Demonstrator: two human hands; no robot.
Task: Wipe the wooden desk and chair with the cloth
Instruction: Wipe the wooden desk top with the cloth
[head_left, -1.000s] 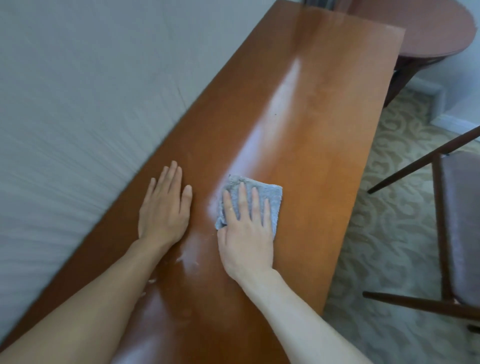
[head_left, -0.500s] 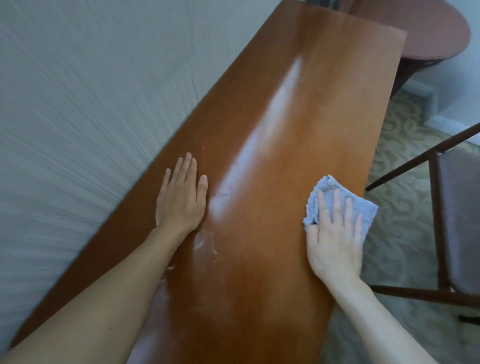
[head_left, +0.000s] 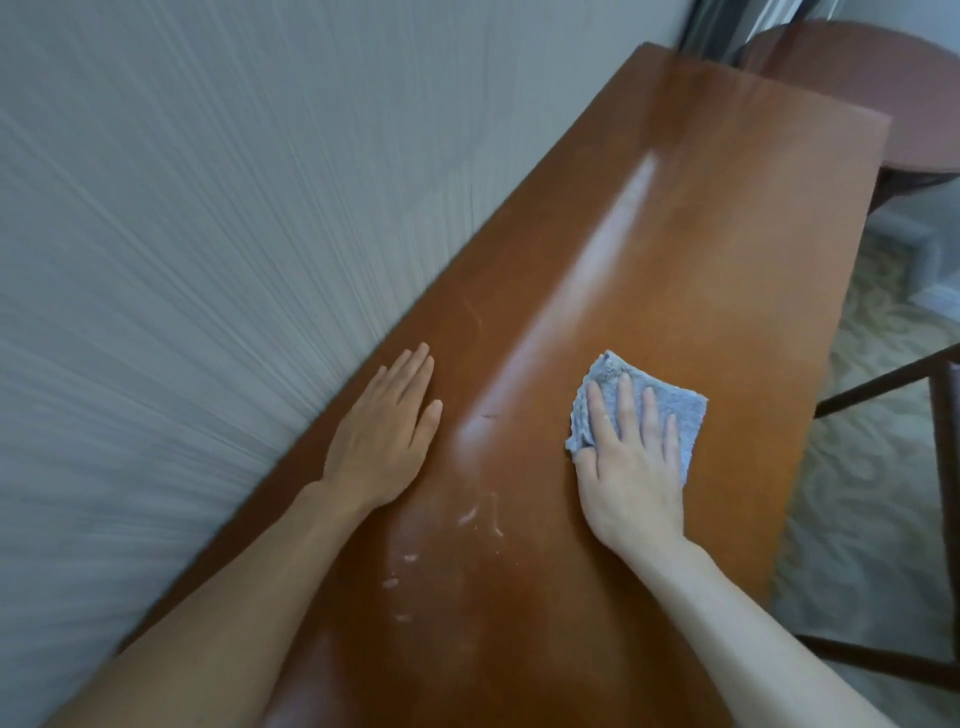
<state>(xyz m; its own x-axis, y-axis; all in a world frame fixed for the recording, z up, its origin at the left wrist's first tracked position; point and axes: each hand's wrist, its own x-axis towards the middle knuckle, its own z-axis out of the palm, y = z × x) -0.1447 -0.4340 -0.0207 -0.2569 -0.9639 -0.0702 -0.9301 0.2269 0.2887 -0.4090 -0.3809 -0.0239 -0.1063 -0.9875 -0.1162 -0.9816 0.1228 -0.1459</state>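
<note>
Two hands flat on the desk (head_left: 701, 249): right hand (head_left: 631, 467), fingers spread, pressing the cloth (head_left: 647, 397) mid-desk; left hand (head_left: 387, 431) bracing, fingers together. Wiping underway; next, those pale smears (head_left: 447, 545), then the chair (head_left: 935, 519).

Both forearms bare to the hands, no sleeves, rings or watch.

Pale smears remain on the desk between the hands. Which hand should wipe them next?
Right. The right hand already presses the folded grey-blue cloth flat on the glossy brown wooden desk, just right of the pale smears. The left hand lies bare, bracing beside the wall.
</note>
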